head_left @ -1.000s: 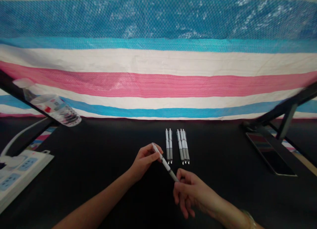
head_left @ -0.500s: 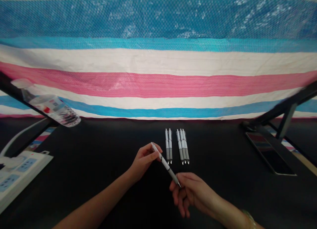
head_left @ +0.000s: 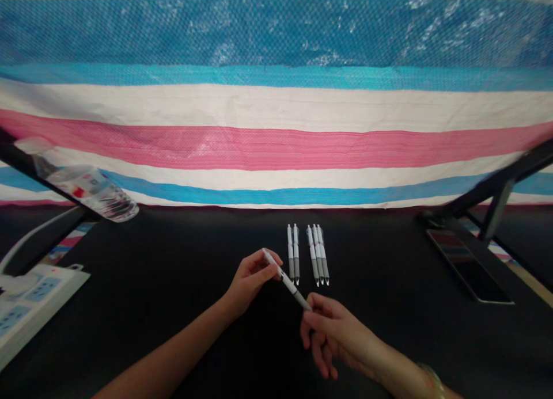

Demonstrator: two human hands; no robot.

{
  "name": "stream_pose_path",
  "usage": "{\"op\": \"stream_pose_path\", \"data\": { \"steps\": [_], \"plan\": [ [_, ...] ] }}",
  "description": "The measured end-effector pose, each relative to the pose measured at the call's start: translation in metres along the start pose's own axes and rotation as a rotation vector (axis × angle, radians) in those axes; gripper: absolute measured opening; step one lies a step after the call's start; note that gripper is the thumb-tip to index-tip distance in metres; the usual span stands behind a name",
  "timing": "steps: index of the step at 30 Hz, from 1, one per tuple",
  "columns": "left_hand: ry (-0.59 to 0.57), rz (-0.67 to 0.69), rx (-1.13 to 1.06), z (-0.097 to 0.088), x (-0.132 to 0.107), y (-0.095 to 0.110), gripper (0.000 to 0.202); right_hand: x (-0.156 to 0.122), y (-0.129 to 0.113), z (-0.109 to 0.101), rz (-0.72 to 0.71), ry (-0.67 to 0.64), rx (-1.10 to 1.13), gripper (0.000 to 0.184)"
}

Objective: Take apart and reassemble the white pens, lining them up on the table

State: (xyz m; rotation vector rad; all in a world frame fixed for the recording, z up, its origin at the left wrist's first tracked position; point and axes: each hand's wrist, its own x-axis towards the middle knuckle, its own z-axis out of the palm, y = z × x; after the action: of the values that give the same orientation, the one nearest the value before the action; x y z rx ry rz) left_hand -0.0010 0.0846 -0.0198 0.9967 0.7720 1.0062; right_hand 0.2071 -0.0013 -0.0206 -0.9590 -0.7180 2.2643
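Observation:
A white and grey pen (head_left: 288, 282) slants between my two hands above the black table. My left hand (head_left: 254, 275) pinches its white upper part, with the push-button end pointing up and left. At the lower end, my right hand (head_left: 328, 330) has its thumb and forefinger closed on the grey grip, so the tip is hidden. Beyond my hands lie several similar pens, side by side with their tips toward me: a pair of pens (head_left: 293, 254) on the left and a group of three pens (head_left: 318, 254) just to its right.
A clear plastic bottle (head_left: 93, 192) leans at the left, above a white power strip (head_left: 56, 298) with a cable. A dark phone (head_left: 469, 266) lies at the right beside a black metal support (head_left: 496, 209). Striped sheeting (head_left: 276, 148) hangs behind the black table (head_left: 173, 255).
My right thumb and forefinger have closed over the pen's grey grip and tip, which was bare before. My left hand keeps its pinch, hardly moved.

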Motion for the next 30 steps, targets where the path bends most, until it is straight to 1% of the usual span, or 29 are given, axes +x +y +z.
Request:
{"op": "stream_pose_path", "data": {
  "steps": [2, 6, 12, 17, 21, 23, 26, 28, 30],
  "plan": [
    [-0.001, 0.000, -0.003, 0.000, 0.000, -0.001, 0.024, 0.000, 0.000, 0.001, -0.009, 0.005, 0.003, 0.045],
    [-0.036, 0.005, 0.009, -0.002, 0.000, -0.001, 0.024, 0.002, 0.001, -0.001, -0.017, 0.038, 0.052, 0.052],
    [-0.141, 0.093, 0.081, -0.007, 0.003, -0.004, 0.027, 0.004, 0.002, -0.007, -0.002, -0.014, 0.089, 0.053],
    [-0.166, 0.115, 0.064, -0.005, 0.003, -0.004, 0.021, 0.001, 0.000, -0.005, 0.006, 0.014, 0.105, 0.052],
    [-0.122, 0.047, -0.080, 0.001, 0.002, -0.003, 0.020, 0.000, -0.004, 0.001, -0.028, -0.004, 0.107, 0.049],
    [-0.074, 0.029, -0.115, 0.004, 0.001, -0.001, 0.030, -0.001, -0.005, 0.003, -0.053, -0.019, 0.105, 0.047],
    [-0.015, 0.031, -0.075, 0.006, -0.001, 0.002, 0.049, -0.002, -0.006, 0.003, -0.064, -0.031, 0.112, 0.041],
    [0.007, 0.029, -0.046, 0.007, -0.001, 0.004, 0.052, -0.001, -0.006, 0.003, -0.058, -0.036, 0.116, 0.041],
    [0.020, 0.028, -0.030, 0.007, -0.001, 0.004, 0.048, -0.001, -0.007, 0.004, -0.054, -0.037, 0.117, 0.042]
  ]
}}
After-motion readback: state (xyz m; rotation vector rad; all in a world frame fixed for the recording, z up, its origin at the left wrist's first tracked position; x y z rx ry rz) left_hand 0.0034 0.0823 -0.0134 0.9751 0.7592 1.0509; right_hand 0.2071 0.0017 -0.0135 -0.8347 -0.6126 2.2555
